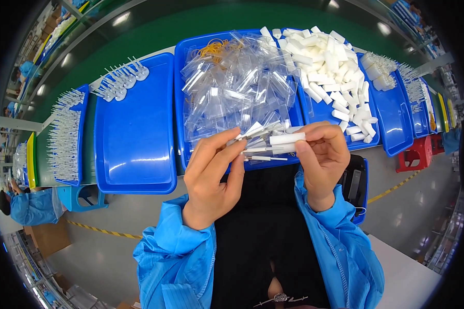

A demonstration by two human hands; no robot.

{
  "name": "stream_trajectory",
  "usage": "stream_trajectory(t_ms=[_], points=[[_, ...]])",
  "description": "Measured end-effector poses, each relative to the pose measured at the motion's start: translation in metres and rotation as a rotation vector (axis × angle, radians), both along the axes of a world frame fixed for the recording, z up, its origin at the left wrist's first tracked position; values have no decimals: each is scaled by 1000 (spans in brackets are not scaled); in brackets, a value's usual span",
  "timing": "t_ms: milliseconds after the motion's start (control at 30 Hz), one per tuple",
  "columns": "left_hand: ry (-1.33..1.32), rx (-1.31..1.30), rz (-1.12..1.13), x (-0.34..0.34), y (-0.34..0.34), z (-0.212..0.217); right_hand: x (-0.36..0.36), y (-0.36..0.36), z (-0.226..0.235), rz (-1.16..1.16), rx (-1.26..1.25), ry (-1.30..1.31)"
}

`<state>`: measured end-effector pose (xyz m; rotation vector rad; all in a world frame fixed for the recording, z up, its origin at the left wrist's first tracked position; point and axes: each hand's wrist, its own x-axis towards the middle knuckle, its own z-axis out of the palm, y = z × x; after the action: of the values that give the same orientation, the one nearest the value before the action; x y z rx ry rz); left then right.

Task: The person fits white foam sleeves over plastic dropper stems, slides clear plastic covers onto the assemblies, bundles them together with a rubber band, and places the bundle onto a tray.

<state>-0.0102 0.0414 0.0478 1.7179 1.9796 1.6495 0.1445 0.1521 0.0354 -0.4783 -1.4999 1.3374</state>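
Observation:
My left hand (214,172) is closed around several thin white rods (258,150) with slim metal-looking shafts, which fan out to the right from its fingertips. Between the thumb and fingers of my right hand (319,159) is a short white block (287,138), held beside the rods. Whether the block touches a rod or sits on one, I cannot tell. Behind both hands lies a blue tray (179,62) heaped with clear plastic sleeves (232,92) and some orange rubber bands (214,50). Right of it, another blue tray (366,135) bears a pile of similar white blocks (332,64).
On the left, a blue tray (135,149) has white pin-like parts with round bases (121,80) at its far end. Further left stand rows of white pin parts (66,136). Blue stool (82,198) and red stool (415,155) flank the bench. A person (33,206) sits at far left.

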Motion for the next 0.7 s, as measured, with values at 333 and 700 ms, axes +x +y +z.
stream_trajectory(t_ms=[333, 700], points=[[12, 3, -29, 4, 10, -12, -3, 2, -7, -65, 62, -106], [-60, -14, -28, 3, 12, -19, -6, 4, -9, 86, -10, -123]])
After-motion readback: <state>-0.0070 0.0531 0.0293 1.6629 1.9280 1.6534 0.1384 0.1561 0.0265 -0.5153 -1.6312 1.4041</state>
